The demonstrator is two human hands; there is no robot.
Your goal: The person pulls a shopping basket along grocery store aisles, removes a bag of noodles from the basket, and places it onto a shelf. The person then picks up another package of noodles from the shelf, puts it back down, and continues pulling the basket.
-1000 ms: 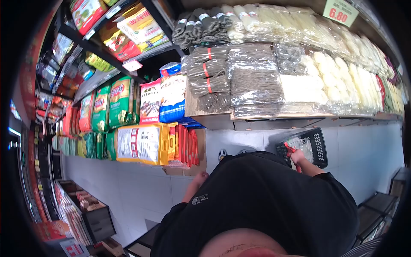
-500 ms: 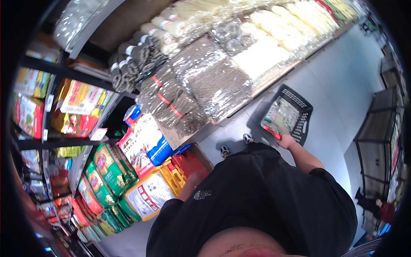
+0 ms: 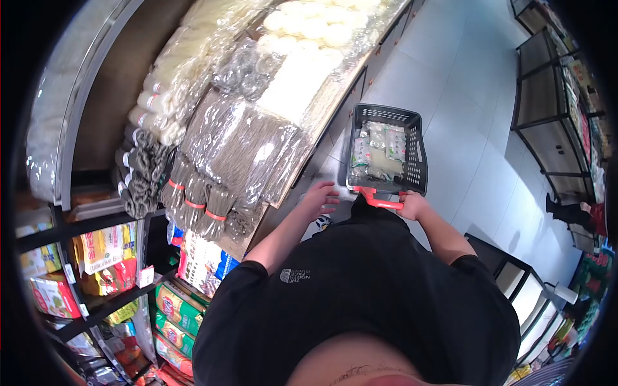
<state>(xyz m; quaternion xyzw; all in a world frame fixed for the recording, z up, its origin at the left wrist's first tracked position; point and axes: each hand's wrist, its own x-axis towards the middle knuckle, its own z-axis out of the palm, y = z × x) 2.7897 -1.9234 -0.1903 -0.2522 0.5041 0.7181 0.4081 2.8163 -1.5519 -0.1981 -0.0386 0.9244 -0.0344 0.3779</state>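
Observation:
My right hand (image 3: 414,205) is closed round the red handle (image 3: 380,201) of a dark grey shopping basket (image 3: 418,149). Inside the basket lie several clear plastic packs (image 3: 384,147) with pale contents and printed labels. My left hand (image 3: 317,201) is held out in the air with its fingers apart and nothing in it. It is between the basket and the display counter (image 3: 273,209), touching neither as far as I can see. Bundles of dark noodle-like strands (image 3: 205,204) tied with red bands lie on the counter near my left forearm.
Plastic-wrapped pale and brown dried goods (image 3: 241,141) cover the counter on my left. Shelves with bagged goods (image 3: 106,248) and green sacks (image 3: 177,309) stand at lower left. Black-framed shelving (image 3: 547,138) lines the right side, where another person (image 3: 573,215) is visible. Grey floor tiles (image 3: 460,96) run between.
My view has turned and I have moved along the counter. The basket has come round in front of me, still in my right hand. My left hand has risen forward from beside the stacked sacks.

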